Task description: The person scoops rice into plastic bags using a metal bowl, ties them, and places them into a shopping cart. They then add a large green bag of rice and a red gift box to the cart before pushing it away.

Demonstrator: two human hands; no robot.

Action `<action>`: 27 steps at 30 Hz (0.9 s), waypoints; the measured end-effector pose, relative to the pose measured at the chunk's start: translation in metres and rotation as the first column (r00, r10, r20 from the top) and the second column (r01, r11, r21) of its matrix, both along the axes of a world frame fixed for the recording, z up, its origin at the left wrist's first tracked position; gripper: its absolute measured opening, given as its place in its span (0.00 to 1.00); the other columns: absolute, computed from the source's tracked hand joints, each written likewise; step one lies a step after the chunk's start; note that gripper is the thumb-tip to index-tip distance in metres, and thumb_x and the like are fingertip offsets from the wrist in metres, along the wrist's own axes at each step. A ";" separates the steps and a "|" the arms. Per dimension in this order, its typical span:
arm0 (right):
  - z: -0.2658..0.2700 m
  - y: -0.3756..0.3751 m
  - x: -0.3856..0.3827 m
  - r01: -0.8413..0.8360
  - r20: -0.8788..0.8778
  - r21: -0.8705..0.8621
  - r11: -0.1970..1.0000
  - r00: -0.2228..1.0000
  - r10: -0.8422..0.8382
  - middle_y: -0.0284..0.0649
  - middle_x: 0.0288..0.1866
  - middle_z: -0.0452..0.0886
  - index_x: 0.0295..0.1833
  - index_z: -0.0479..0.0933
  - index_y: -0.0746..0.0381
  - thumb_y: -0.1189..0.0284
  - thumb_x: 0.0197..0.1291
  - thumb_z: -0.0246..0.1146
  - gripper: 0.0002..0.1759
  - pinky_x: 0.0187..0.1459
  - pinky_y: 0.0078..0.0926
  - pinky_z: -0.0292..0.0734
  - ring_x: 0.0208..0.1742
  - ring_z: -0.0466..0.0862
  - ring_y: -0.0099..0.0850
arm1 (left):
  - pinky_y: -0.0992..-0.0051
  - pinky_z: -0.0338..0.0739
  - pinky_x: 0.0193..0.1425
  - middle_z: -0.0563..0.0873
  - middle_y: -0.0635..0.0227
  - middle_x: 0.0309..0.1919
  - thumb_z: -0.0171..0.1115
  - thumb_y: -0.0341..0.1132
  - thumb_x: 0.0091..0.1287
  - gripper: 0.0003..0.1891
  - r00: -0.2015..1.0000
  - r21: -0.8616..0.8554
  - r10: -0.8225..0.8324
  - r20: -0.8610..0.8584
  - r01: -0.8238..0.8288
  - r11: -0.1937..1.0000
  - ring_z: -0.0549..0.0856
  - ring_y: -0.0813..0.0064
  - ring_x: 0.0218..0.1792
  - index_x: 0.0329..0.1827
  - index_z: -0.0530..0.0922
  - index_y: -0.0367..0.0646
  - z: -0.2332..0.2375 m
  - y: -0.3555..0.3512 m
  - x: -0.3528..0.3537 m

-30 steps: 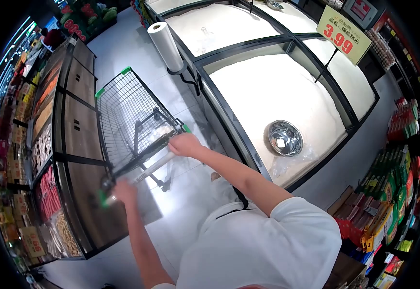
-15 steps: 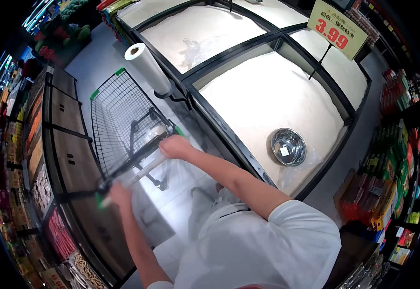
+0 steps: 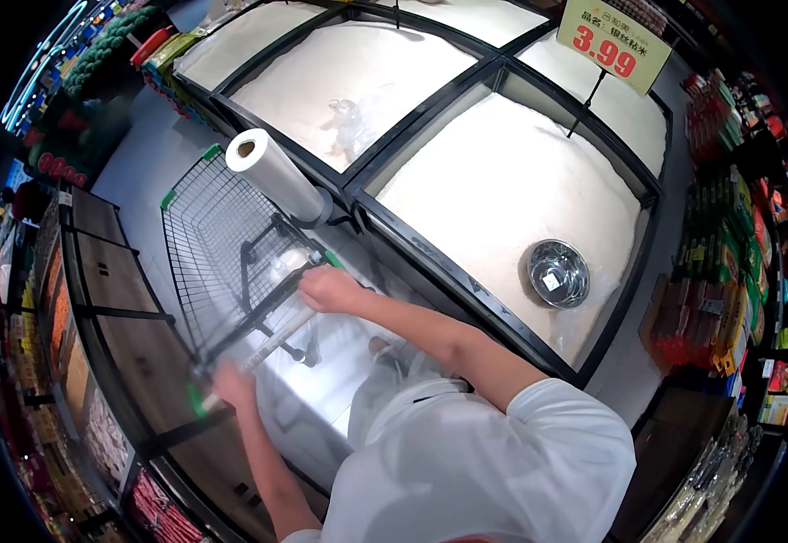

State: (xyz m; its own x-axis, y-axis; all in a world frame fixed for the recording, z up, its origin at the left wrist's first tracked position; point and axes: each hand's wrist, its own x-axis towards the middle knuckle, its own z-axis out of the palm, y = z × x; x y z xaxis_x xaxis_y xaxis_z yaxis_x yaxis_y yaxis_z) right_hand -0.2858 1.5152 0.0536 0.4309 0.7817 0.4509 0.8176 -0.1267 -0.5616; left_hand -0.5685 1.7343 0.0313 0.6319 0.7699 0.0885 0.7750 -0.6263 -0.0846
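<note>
My right hand (image 3: 329, 290) is closed round the right end of the push bar (image 3: 276, 341) of a wire shopping cart (image 3: 222, 240). Near the bar's left end, my left hand (image 3: 233, 385) wraps round it, somewhat blurred. A small pale item in a clear bag (image 3: 291, 262) shows at the near end of the cart. A roll of plastic bags (image 3: 272, 174) stands upright just right of the basket.
Bins of white grain (image 3: 503, 190) fill the right, with a steel bowl (image 3: 559, 273) on the grain and a price sign (image 3: 613, 43) above. Wooden-sided bins (image 3: 127, 317) line the left. Packaged goods (image 3: 711, 299) stand far right.
The bins, bowl and roll have shifted in view, and the left-hand bins sit lower. Both hands remain on the cart's bar.
</note>
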 end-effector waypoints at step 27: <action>-0.065 -0.420 0.062 0.971 0.015 -0.039 -0.236 -0.235 -0.972 0.55 0.71 0.64 0.67 0.70 0.63 0.63 0.58 0.71 0.33 0.71 0.47 0.60 0.72 0.65 0.54 | 0.54 0.66 0.71 0.67 0.56 0.76 0.65 0.32 0.56 0.37 0.991 -0.201 -0.028 -0.131 0.002 0.980 0.71 0.50 0.71 0.73 0.70 0.56 0.025 0.061 0.049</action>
State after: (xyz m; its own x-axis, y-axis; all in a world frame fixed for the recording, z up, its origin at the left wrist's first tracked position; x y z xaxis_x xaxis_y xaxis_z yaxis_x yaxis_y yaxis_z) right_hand -0.2239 1.0947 -0.0115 0.6763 -0.6006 0.4265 -0.3386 -0.7676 -0.5441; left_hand -0.5193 1.7958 0.0562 0.6393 0.7539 -0.1514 0.7557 -0.6524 -0.0575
